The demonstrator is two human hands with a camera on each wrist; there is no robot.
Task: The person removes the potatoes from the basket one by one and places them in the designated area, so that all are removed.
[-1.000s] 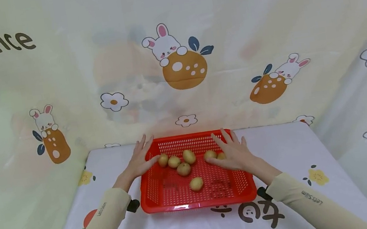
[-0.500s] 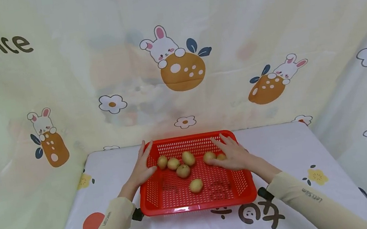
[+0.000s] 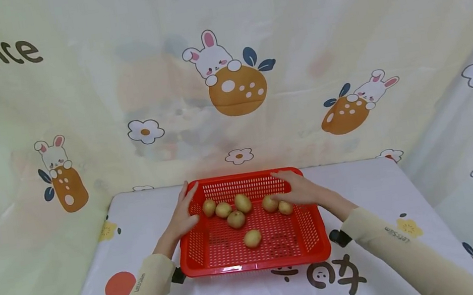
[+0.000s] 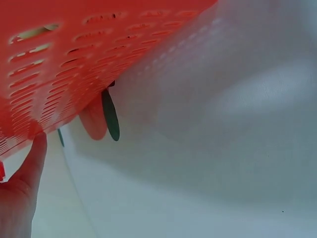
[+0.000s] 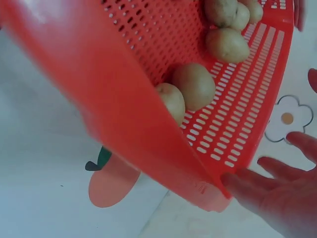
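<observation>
A red plastic basket [image 3: 254, 265] with slotted walls holds several potatoes. One potato [image 3: 252, 239] lies apart near its front; another cluster, including a larger potato [image 3: 242, 203], sits at the back left. At the left wall my left hand [image 3: 180, 217] has its fingers spread upward, the thumb by the rim. The left wrist view shows a straight finger [image 4: 35, 153] touching the wall from outside. My right hand [image 3: 300, 189] is over the back right corner, fingers extended, thumb above two potatoes [image 3: 270, 203]. In the right wrist view its fingertips are beside the basket corner, holding nothing.
The basket stands on a table with a white printed cloth [image 3: 361, 185], near its back edge. A patterned curtain [image 3: 234, 132] rises right behind it, with more curtain on both sides.
My left hand moved slightly inward, down against the basket's left side. The right hand shifted back and its fingers drew together over the rear right corner. Basket and potatoes look unmoved.
</observation>
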